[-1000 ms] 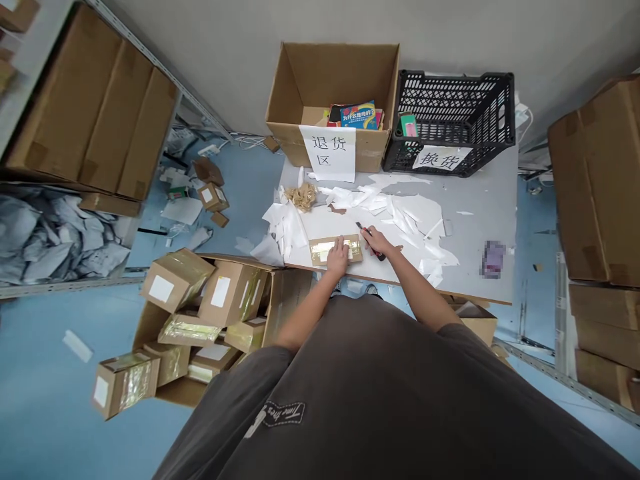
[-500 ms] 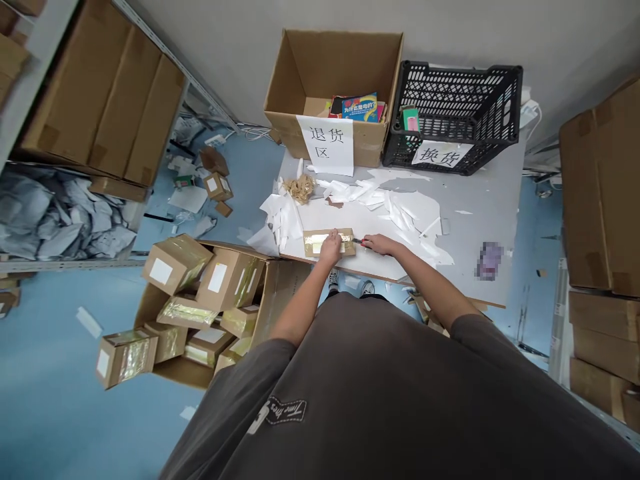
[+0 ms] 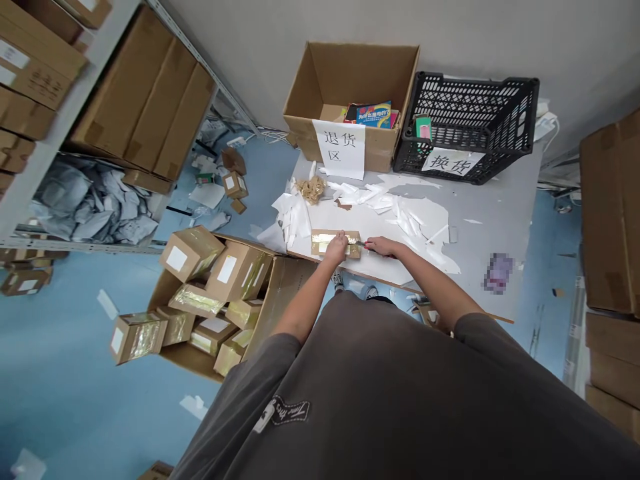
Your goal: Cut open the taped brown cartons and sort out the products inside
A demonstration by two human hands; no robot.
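Observation:
A small taped cardboard box point(image 3: 320, 239) lies at the front edge of the table point(image 3: 495, 227), with shiny yellowish tape along its top. My left hand point(image 3: 337, 247) grips it from above, fingers closed over its right half. To the right, my right hand point(image 3: 381, 246) is wrapped round a box cutter point(image 3: 369, 245) with a reddish handle. The cutter's blade points left and meets the right end of the box. Torn white paper point(image 3: 400, 213) is strewn behind both hands, along with crumpled brown paper point(image 3: 311, 190).
At the back of the table stand an open carton point(image 3: 295, 127) with books inside and a black plastic crate point(image 3: 475, 133). A large carton point(image 3: 287, 287) full of taped boxes sits left of the table. Shelving point(image 3: 100, 87) is farther left; stacked cartons point(image 3: 613, 220) rise at right.
The camera view has shifted, so the scene sits farther right. The box cutter has moved left relative to the box, its blade now at the box's right end. My left hand still holds the box.

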